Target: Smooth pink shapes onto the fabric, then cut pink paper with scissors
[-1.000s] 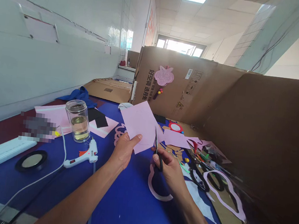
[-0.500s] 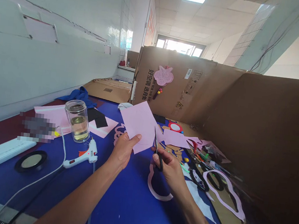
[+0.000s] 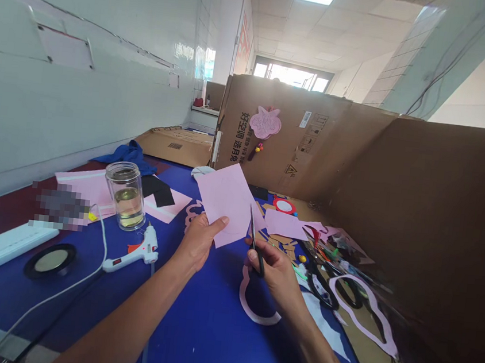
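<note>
My left hand [image 3: 198,241] pinches the lower edge of a pink foam sheet [image 3: 227,202] and holds it upright over the blue table [image 3: 204,339]. My right hand [image 3: 271,271] grips small black scissors [image 3: 254,241], blades pointing up at the sheet's right edge. Below my right hand lies a pink cut-out outline [image 3: 250,309] on the table.
A glass jar [image 3: 126,194] with some liquid, a white glue gun [image 3: 135,251] with its cord, a round black-rimmed disc [image 3: 51,261] and pink sheets [image 3: 90,188] lie to the left. Large black scissors [image 3: 322,282] and scraps sit right. Cardboard walls [image 3: 397,192] close the back and right.
The pink sheet and my left hand have shifted very slightly; the scissors stay at the sheet's right edge. Little else differs.
</note>
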A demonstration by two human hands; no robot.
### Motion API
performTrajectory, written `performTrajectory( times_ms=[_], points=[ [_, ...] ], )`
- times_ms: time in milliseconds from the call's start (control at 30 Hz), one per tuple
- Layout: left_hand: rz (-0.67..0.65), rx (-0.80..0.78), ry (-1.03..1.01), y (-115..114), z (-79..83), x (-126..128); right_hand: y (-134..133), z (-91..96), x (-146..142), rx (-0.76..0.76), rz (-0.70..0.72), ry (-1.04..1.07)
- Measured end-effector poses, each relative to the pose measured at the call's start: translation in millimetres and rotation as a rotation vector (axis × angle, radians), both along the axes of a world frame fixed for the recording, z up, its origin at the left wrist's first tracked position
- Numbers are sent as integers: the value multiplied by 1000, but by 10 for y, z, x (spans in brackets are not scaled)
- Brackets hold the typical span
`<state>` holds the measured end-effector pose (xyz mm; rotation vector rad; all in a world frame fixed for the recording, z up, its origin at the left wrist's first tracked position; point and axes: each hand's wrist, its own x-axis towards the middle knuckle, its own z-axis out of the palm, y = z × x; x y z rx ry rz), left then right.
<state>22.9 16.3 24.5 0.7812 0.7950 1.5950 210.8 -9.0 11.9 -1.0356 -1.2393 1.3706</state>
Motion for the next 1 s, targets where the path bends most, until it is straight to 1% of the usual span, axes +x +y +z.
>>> performTrajectory(
  times_ms=[133,367,833,1000],
  points=[
    [-3,14,20,-8,3,-3,7,3,9,6,3,0],
    [-7,1,28,-6,10,-25,14,-43,24,28,1,-4],
    [-68,7,49,9,5,-77,14,-48,8,15,-6,8],
    [-64,11,38,14,-1,-78,16,-51,13,28,-2,5]
  ],
)
